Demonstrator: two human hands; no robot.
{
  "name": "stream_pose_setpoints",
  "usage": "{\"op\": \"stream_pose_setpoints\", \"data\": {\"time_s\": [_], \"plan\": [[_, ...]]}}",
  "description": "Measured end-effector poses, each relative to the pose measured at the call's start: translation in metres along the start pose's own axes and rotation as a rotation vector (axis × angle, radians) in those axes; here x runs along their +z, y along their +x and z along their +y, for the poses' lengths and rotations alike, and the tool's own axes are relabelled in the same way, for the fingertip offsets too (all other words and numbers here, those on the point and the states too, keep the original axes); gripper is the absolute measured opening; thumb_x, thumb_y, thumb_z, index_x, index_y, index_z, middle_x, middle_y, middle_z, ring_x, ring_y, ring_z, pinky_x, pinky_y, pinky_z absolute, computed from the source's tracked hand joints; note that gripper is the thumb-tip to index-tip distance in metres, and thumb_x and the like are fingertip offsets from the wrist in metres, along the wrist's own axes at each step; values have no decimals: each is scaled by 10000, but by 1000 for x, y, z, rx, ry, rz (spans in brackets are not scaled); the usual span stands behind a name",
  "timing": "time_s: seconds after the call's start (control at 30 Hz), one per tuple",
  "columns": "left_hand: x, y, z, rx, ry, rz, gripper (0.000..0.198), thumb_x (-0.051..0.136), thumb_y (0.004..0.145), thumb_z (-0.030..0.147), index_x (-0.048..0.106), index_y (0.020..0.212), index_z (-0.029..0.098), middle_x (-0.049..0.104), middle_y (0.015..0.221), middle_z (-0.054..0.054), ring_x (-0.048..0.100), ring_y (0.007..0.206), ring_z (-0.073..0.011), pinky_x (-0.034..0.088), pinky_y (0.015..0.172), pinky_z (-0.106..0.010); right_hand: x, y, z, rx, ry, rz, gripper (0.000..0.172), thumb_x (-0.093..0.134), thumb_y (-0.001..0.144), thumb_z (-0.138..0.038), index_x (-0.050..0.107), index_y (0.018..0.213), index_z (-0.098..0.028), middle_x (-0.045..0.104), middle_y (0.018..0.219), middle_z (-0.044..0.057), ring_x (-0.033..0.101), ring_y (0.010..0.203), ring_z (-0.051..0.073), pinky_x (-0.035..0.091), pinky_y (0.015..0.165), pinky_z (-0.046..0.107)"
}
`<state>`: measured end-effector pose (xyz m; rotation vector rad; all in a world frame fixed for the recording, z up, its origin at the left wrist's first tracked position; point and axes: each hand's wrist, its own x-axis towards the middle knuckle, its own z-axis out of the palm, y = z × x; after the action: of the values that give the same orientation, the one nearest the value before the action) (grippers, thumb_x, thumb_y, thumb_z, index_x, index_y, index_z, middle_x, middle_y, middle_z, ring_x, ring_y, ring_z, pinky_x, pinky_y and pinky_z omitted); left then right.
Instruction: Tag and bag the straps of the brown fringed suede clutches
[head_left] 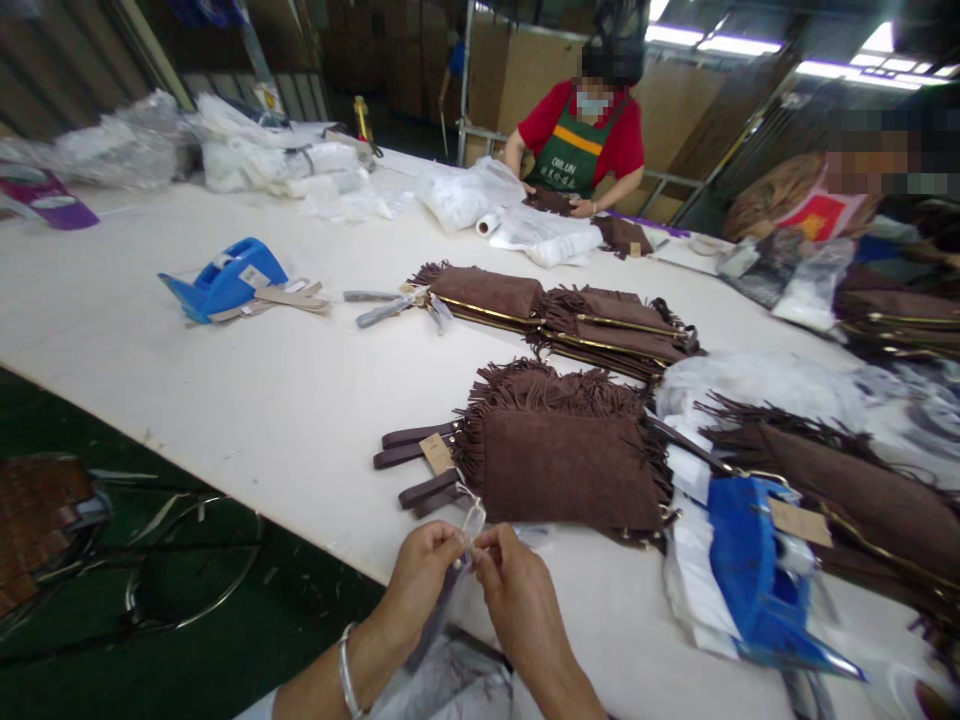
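At the table's near edge my left hand (421, 575) and my right hand (517, 588) meet, fingertips pinched together on a plastic-wrapped strap (442, 605). A silver bangle (346, 672) is on my left wrist. The strap's upper end, with a white string (474, 510), reaches a brown fringed pouch (574, 468) lying flat just beyond my fingers. From the pouch's left end stick out dark wrist loops (411, 440) and a tan paper tag (436, 454). My fingertips partly hide the strap's end.
Farther back lie more fringed pouches (487, 295) with gold zips. One blue tape dispenser (244, 278) stands left; another blue dispenser (750, 570) is close on my right. Plastic bags (472, 190) lie across the table (187, 400). A co-worker in a green apron (570, 150) handles a brown piece opposite.
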<state>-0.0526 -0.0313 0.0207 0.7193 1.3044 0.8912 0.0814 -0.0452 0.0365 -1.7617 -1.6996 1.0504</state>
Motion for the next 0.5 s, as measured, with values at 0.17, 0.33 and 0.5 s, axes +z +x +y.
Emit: {"op": "stream_pose_setpoints", "data": {"time_s": [0.17,0.33,0.5], "plan": [[0,-3,2,-75,-112,-48,209,623,731,304,564,602,150,554,576,0,462,564,-127,359,597,-248,-4,0,4,3,178,-36,95,459,895,-217,427,984,-218,604,707,-25,583,605,152,387,569,240],[0,-4,4,-154,-311,-147,157,640,728,267,605,662,128,612,619,-42,535,587,-151,413,621,-265,-5,1,14,-55,374,-90,75,437,914,-241,424,987,-226,611,761,-14,591,681,145,412,591,227],[-3,1,2,-263,-455,-159,122,716,671,206,643,700,113,633,649,-45,586,608,-151,444,613,-241,-1,2,18,-72,439,-102,57,441,916,-231,429,972,-231,621,781,-13,574,685,134,411,597,218]]}}
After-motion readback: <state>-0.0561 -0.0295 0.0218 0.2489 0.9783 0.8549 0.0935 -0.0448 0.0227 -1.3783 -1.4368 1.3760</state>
